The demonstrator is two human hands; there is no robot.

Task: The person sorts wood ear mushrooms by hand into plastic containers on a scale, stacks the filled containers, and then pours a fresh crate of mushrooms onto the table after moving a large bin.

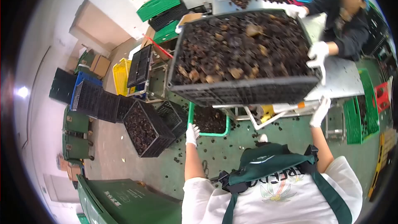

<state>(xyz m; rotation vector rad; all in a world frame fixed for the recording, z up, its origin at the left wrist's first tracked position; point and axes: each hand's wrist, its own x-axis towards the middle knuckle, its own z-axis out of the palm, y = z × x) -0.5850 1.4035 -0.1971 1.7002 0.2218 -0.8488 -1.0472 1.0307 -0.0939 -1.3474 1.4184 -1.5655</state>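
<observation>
A black plastic crate (244, 91), full of dark brown lumpy pieces (240, 47) whose kind I cannot make out, is tilted over the metal table. Another person's white-gloved hands (318, 56) are on its right side and far corner. My left hand (192, 135), in a white glove, has its fingers stretched out by the left rim of a green bin (215, 134) holding similar dark pieces. My right hand (321, 112), also gloved, is open below the crate's right corner, near the table edge. Neither of my hands visibly holds anything.
More dark pieces lie on the metal table (346, 79). A filled black crate (159, 139) stands on the floor at left, beside stacked black crates (105, 103). A large green wheeled bin (124, 201) is at lower left. A green crate (351, 120) stands at right. Pieces litter the floor.
</observation>
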